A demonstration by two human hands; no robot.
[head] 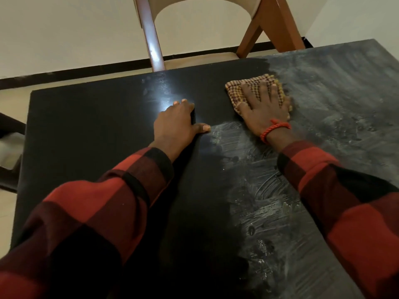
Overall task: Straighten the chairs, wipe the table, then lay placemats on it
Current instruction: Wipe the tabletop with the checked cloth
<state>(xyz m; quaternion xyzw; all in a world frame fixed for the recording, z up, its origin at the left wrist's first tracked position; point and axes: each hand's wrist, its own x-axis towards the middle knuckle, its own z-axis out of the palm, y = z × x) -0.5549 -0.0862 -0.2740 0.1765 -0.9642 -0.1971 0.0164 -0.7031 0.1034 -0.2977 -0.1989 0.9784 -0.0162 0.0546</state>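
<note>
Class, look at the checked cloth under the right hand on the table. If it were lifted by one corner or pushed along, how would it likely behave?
The checked cloth would probably hang limp: it lies flat under the right hand, its edge looking soft. It is likely light, being thin. Pushed, it probably slides across the smooth table, perhaps bunching without flat pressure.

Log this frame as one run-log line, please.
phase: wiping | right hand: flat on cloth | left hand: resting on table | right side dusty | placemats: none seen
</note>
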